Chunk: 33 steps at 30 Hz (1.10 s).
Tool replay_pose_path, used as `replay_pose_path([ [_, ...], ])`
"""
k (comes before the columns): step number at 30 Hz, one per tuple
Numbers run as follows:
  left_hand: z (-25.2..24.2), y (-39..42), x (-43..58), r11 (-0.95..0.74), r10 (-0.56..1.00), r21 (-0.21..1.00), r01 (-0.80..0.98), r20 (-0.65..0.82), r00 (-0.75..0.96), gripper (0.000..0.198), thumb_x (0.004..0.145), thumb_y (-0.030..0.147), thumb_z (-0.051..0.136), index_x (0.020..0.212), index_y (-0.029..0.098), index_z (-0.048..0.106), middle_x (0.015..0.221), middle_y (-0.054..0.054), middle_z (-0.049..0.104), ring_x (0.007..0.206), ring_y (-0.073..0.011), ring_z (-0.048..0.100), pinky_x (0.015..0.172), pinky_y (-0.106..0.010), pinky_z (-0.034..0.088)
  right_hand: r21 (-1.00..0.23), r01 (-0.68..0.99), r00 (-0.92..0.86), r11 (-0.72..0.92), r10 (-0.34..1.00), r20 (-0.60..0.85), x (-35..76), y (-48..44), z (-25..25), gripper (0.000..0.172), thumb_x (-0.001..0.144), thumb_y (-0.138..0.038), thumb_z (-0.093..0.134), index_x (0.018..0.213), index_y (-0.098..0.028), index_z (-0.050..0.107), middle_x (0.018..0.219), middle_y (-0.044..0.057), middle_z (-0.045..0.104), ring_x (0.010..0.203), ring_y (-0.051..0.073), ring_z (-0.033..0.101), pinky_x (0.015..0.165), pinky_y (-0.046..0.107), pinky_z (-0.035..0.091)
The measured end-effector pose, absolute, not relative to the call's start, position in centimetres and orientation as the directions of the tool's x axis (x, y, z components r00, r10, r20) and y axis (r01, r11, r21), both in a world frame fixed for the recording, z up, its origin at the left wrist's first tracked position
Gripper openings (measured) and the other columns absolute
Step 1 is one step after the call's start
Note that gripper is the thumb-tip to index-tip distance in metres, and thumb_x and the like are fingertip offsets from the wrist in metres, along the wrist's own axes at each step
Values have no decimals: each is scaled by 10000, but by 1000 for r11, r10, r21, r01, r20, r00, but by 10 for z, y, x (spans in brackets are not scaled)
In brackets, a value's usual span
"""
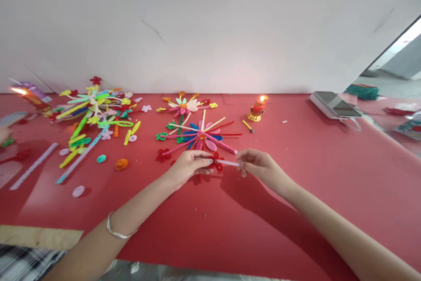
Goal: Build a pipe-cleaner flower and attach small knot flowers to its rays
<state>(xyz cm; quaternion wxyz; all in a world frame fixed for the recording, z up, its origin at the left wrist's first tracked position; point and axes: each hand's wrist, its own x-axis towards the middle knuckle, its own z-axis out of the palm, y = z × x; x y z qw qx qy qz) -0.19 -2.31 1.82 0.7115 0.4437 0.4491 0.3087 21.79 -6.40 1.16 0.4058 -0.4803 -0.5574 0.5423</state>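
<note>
My left hand (pixel 188 169) pinches a small red pipe-cleaner flower (pixel 217 157) between thumb and fingers. Between the fingertips of my right hand (pixel 261 167) is a thin translucent white glue stick (pixel 229 163), whose far end meets the flower's middle. Just beyond my hands lies a large flower of blue and pink pipe cleaners (pixel 213 138), with long pink, red and cream stems spread across it. Behind that sits a pink and white pipe-cleaner flower (pixel 184 106). A lit red candle (pixel 258 108) in a gold holder stands beyond my right hand.
A short yellow stub (pixel 247 126) lies by the candle. To the left are a heap of colourful pipe-cleaner flowers (pixel 95 108), small coils and a second lit candle (pixel 36 102). Another person's hand (pixel 4 134) shows at the left edge. A power bank (pixel 335 104) lies right; a white panel (pixel 210 31) stands behind.
</note>
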Motion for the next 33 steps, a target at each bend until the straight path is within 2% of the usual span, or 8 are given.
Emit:
replay_pose_path([
  [7, 18, -24, -1, 428, 824, 903, -34, -374, 424, 210, 632, 177, 731, 813, 93, 667, 690, -47, 688, 580, -108, 631, 604, -212, 505, -931, 363, -161, 34, 986, -27, 214, -69, 10, 291, 782, -422, 548, 911, -170, 618, 663, -4, 553, 578, 107, 481, 567, 248, 404],
  [13, 21, -26, 0, 439, 813, 898, -29, -383, 438, 213, 620, 186, 741, 799, 95, 670, 676, -50, 692, 576, -114, 641, 584, -196, 500, -806, 558, -214, 199, 973, 92, 215, -70, 12, 298, 840, -414, 474, 795, -187, 661, 684, 12, 576, 600, 113, 467, 559, 237, 385],
  [23, 18, -27, 1, 448, 807, 893, -32, -389, 445, 251, 570, 219, 773, 763, 94, 674, 652, -55, 689, 558, -123, 635, 583, -217, 508, -687, 607, -192, 400, 912, 362, 211, -74, 13, 194, 841, -276, 491, 795, -182, 655, 680, 23, 549, 559, 92, 483, 543, 215, 417],
  [33, 22, -27, 1, 460, 805, 888, -29, -403, 435, 243, 554, 201, 776, 746, 95, 672, 649, -48, 689, 550, -117, 635, 577, -204, 502, -464, 686, -231, 560, 772, 592, 209, -76, 8, 113, 833, -205, 506, 802, -178, 611, 705, 16, 527, 560, 75, 489, 554, 191, 419],
])
